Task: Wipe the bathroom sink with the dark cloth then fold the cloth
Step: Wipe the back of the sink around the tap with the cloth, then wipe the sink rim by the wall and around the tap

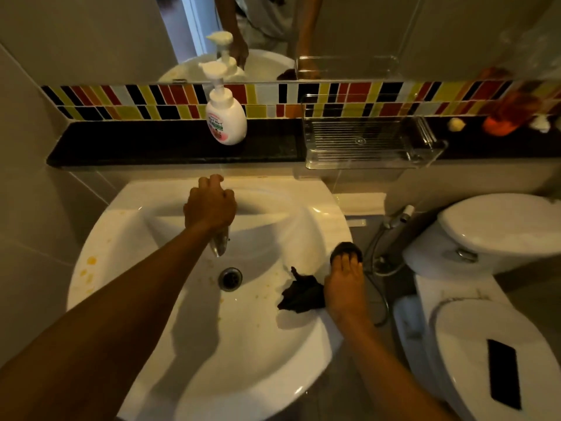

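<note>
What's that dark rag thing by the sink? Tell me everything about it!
The dark cloth is soft-looking, blackish fabric, crumpled, not folded. It lies on the right rim of the sink, one bunch spilling into the basin, another poking out beyond the fingertips. The right hand presses flat on it; the left hand, on the faucet, doesn't touch it.

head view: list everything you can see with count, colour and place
sink: one, white with yellow stains, centre
faucet: one, chrome, back of sink
drain: one, metal, basin bottom
dark cloth: one, black, sink's right rim
ledge: one, black, behind sink
soap bottle: one, white, on ledge
clear rack: one, transparent, on ledge, right of bottle
tile strip: one, multicoloured, above ledge
toilet: one, white, right
sprayer hose: one, chrome, between sink and toilet
left hand: one, grips the faucet
right hand: one, fingers flat on the dark cloth
</note>
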Tool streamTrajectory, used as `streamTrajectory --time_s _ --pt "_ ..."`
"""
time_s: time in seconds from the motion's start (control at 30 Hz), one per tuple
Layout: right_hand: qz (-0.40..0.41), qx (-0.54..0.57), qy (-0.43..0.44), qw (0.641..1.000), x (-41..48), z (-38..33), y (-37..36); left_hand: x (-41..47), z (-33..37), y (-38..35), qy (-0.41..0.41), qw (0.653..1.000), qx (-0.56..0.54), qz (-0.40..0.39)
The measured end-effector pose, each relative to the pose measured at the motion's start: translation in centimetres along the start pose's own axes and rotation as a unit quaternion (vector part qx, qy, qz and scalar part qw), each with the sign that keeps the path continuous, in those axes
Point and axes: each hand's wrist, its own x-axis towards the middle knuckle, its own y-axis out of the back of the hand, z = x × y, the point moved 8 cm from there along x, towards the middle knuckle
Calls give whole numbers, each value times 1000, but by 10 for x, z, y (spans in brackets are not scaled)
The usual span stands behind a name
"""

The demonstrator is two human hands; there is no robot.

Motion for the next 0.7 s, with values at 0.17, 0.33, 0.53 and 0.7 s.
streamTrajectory --time_s 0.17,0.33,0.53,0.7 --pt "-173 32 -7 984 -55 29 -23 -36 10 18 -60 996 24 65" --pt "-142 76 -33 986 -116 22 5 -133 25 4 -247 962 79 82" --pt "-44 317 -51 946 -123 -7 66 -204 30 -24 -338 935 33 -98" --pt "2 419 -8 908 -113 -48 113 -226 36 -17 -203 938 -130 -247"
